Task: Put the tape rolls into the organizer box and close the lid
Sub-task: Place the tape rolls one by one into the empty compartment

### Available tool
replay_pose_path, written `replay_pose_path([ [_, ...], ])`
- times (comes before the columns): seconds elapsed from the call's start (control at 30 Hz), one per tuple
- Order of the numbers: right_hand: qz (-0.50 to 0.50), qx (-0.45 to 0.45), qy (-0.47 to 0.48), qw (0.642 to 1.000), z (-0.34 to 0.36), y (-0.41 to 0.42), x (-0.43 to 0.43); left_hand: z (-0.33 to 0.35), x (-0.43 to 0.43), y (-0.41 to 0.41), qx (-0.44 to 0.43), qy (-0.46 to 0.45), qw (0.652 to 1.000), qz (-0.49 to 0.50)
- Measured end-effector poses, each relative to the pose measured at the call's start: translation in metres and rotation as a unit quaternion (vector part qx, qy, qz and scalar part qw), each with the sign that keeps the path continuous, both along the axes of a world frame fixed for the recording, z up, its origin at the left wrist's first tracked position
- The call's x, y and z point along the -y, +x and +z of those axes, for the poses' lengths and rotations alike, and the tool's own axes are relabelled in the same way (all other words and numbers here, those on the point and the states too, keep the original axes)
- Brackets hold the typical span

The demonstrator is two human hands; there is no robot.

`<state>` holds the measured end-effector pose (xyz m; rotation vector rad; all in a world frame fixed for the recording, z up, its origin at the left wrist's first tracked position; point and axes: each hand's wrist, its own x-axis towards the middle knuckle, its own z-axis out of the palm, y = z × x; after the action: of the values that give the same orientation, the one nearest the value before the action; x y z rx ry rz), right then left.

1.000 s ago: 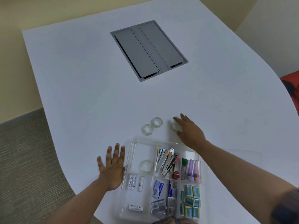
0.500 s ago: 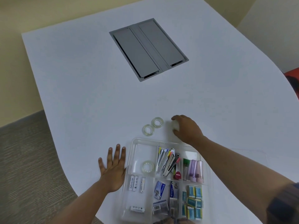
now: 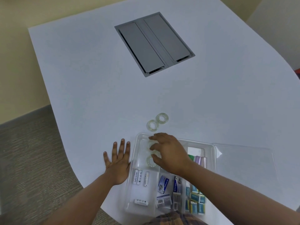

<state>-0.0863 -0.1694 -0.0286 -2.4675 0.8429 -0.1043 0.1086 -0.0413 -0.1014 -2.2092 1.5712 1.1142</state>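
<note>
Clear box (image 3: 209, 144): your right hand (image 3: 170, 153) grips a tape roll (image 3: 150, 144) over it; left hand (image 3: 118, 161) lies open beside; 2 rolls (image 3: 157, 121) wait outside.

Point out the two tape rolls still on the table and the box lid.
Farther tape roll (image 3: 162, 118), head view, on its ring face.
Nearer tape roll (image 3: 152, 125), head view, on its ring face.
Lid (image 3: 245, 159), head view, on the clear panel lying right of the box.
</note>
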Motion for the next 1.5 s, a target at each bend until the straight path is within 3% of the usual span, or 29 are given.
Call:
replay_pose_path([
  [0.2,0.055,-0.081,-0.114,0.989,-0.019,0.006,-0.014,-0.002,-0.001,0.000,-0.003,-0.009,1.000,0.002],
  [0.4,0.072,-0.133,-0.147,0.978,-0.031,0.001,-0.019,-0.006,-0.001,0.000,-0.001,-0.018,1.000,0.006],
  [0.63,0.000,-0.074,-0.091,0.993,-0.028,-0.019,-0.019,-0.010,-0.003,0.001,0.000,-0.039,0.999,0.005],
  [0.73,-0.077,-0.052,-0.053,0.994,-0.024,-0.038,-0.014,-0.010,-0.005,0.001,0.005,-0.060,0.998,0.009],
  [0.9,-0.156,-0.108,-0.072,0.979,-0.029,-0.079,-0.006,-0.005,-0.010,-0.006,0.023,-0.118,0.992,0.028],
  [1.0,-0.183,-0.139,-0.050,0.972,-0.037,-0.087,-0.006,0.005,-0.008,-0.006,0.018,-0.199,0.975,0.099],
  [1.17,-0.174,-0.178,-0.079,0.965,-0.043,-0.081,-0.007,0.029,0.029,-0.004,-0.046,-0.281,0.917,0.278],
  [1.33,-0.173,-0.175,-0.085,0.966,-0.044,-0.074,0.008,0.048,0.081,-0.009,-0.038,-0.316,0.913,0.256],
  [1.5,-0.162,-0.184,-0.084,0.966,-0.044,-0.073,0.021,0.057,0.135,-0.028,-0.044,-0.256,0.946,0.196],
])
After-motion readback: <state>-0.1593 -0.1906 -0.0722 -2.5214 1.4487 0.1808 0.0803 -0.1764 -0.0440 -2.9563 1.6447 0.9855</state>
